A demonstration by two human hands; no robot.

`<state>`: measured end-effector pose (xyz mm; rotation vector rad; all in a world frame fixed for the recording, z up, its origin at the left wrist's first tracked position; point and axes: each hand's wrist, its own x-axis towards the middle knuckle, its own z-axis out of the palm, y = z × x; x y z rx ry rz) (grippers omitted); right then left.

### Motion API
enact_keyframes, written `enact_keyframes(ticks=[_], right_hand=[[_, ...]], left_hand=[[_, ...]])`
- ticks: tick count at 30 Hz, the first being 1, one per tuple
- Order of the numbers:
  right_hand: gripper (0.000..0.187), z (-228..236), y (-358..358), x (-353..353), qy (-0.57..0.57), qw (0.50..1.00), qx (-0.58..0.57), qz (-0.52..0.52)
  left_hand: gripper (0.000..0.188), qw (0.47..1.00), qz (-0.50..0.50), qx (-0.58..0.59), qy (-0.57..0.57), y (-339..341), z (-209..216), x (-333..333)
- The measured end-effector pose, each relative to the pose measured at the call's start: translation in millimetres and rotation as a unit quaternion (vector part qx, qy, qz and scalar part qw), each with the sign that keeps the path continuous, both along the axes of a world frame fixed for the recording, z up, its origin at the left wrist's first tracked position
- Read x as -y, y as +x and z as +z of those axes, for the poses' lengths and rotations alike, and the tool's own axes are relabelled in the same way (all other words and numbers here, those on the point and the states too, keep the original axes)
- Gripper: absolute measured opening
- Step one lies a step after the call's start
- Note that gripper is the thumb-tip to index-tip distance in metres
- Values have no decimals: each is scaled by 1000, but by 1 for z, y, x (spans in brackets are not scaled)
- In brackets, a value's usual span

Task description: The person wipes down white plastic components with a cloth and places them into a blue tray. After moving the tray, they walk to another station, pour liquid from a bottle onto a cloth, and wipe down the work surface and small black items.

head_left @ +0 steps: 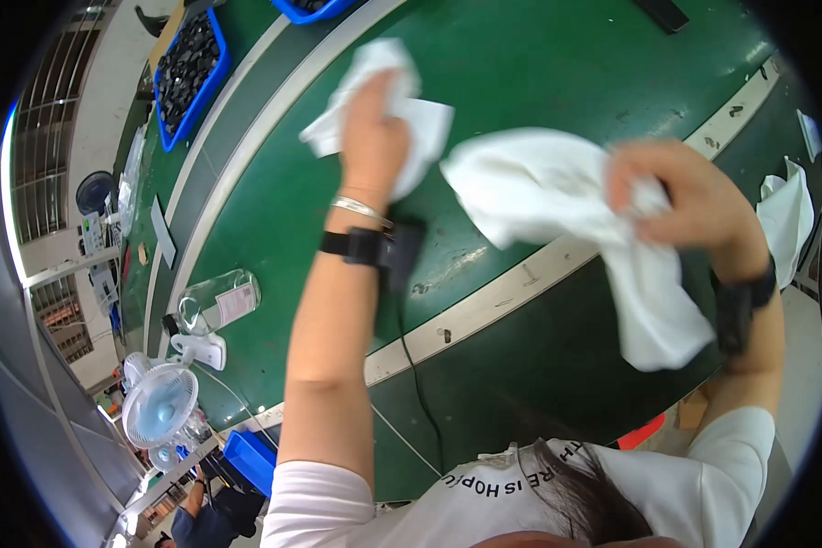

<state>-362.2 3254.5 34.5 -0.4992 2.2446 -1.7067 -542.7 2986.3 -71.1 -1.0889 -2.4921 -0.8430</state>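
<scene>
My left hand [374,137] is closed on a crumpled white cloth [427,128] over the far middle of the green table [539,73]. To the right, a second, larger white cloth [530,178] is bunched in the closed fingers of my right hand [685,201]. Part of it spreads leftward above the table, and a long end hangs down toward the near edge. My right hand and its cloth are smeared by motion. Below my left wrist is a dark device [406,256] with a black cable [414,374] running toward me.
Blue trays [192,82] of small black parts stand at the far left. A clear bottle [219,303] lies at the table's left, close to a small white fan [160,402]. A black block [662,14] rests far right; another white cloth [785,210] hangs at the right edge.
</scene>
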Motion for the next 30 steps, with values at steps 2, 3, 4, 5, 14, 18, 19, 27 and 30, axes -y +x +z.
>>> enact_keyframes(ticks=[2, 3, 4, 5, 14, 18, 19, 27, 30], right_hand=[[22, 6, 53, -23, -51, 994, 89, -37], [18, 4, 73, -31, -92, 991, 101, 8], [15, 1, 90, -37, -129, 984, 113, 52], [15, 1, 110, -42, -168, 976, 119, 71], [21, 5, 194, -67, -257, 948, 183, -50], [20, 5, 216, -77, -272, 942, 174, -96], [20, 8, 218, -81, -270, 942, 174, -98], [18, 39, 210, -133, -306, 943, 119, 48], [21, 40, 166, -139, -217, 974, 53, -16]], left_hand=[[47, 981, -159, 114, 19, 50, 9, -47], [45, 955, -236, 176, 24, 71, 14, -58], [41, 888, -315, 334, 36, 88, 23, -59], [37, 786, -388, 479, 49, 101, 28, -65], [44, 998, 32, -29, -52, -74, -1, -120], [43, 987, -145, 59, 32, 14, -7, -250], [41, 970, -231, 57, 55, 41, -6, -269], [33, 535, -533, 655, -25, 206, 27, -152], [32, 536, -306, 786, 31, 226, 55, -44]])
